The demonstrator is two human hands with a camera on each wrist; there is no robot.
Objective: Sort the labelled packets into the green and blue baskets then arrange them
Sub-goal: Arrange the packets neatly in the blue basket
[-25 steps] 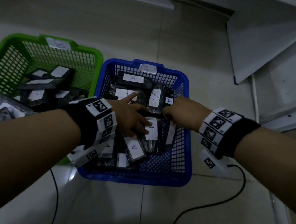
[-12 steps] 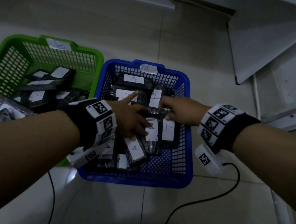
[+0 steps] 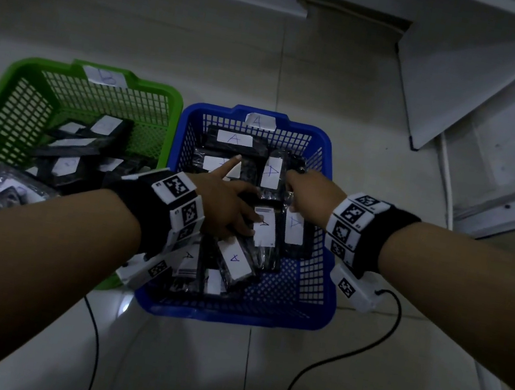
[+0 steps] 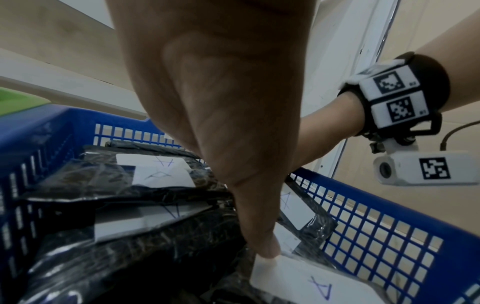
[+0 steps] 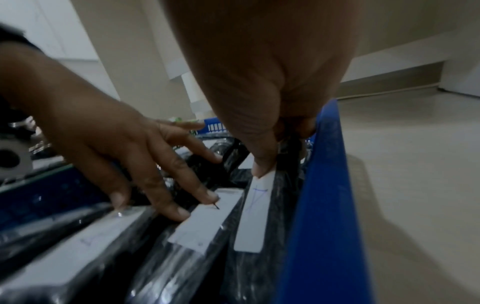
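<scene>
The blue basket (image 3: 230, 315), tagged A, holds several black packets with white A labels. To its left the green basket (image 3: 29, 71), tagged B, holds several packets (image 3: 65, 164). My left hand (image 3: 227, 203) lies inside the blue basket with fingers spread and straight, pressing down on a middle packet (image 3: 264, 229); its thumb tip touches a label (image 4: 311, 286). My right hand (image 3: 310, 196) pinches the far end of a packet (image 3: 293, 234) lying along the basket's right wall, thumb on its label (image 5: 253, 218) and fingers curled behind it.
Both baskets sit on a pale tiled floor. Two black cables (image 3: 323, 367) (image 3: 95, 337) run from the wrist cameras across the floor in front. A white board (image 3: 470, 77) leans at the back right, with a white ledge along the right.
The packet at the blue basket's right wall has turned from edge-on to label up. My right hand has shifted slightly toward the far side. The left hand has stayed put.
</scene>
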